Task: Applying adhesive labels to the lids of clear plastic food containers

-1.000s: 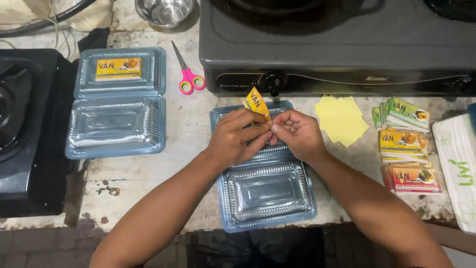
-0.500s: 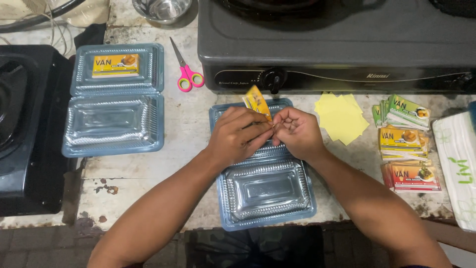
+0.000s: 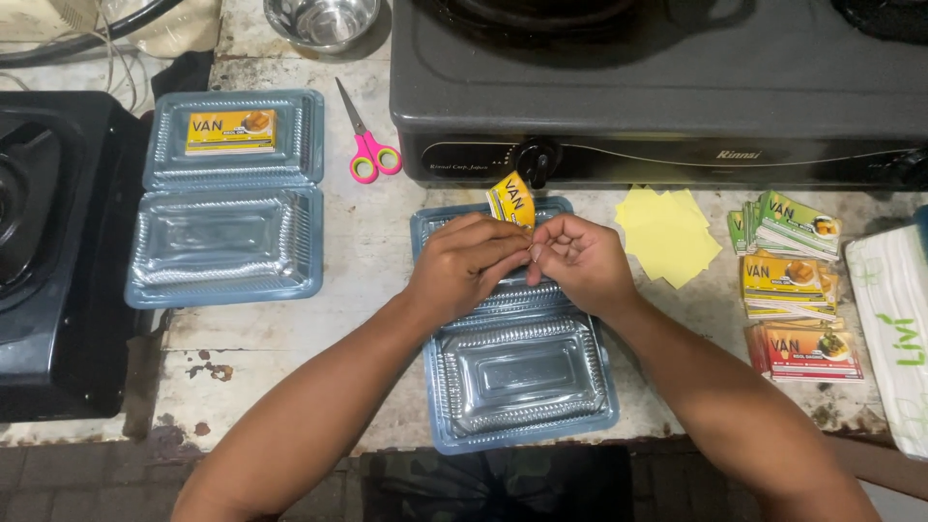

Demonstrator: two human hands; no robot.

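My left hand (image 3: 462, 266) and my right hand (image 3: 578, 261) meet over the lid half of an open clear plastic clamshell box (image 3: 522, 377). Both pinch a small yellow label (image 3: 511, 200) that sticks up tilted above my fingers. My fingertips touch each other at the label's lower edge. The box's lower half lies open toward me with nothing in it.
A second open clamshell box (image 3: 227, 242) with a yellow label (image 3: 231, 131) in its lid lies at left. Pink-handled scissors (image 3: 364, 145), a grey gas stove (image 3: 657, 87), yellow paper squares (image 3: 667, 232), stacks of labels (image 3: 788, 280), a tissue pack (image 3: 894, 329) and a black stove (image 3: 48, 251) surround.
My hands stay nearly in place over the box lid; the yellow label remains pinched, its tilt shifting slightly as my fingers work at its lower edge.
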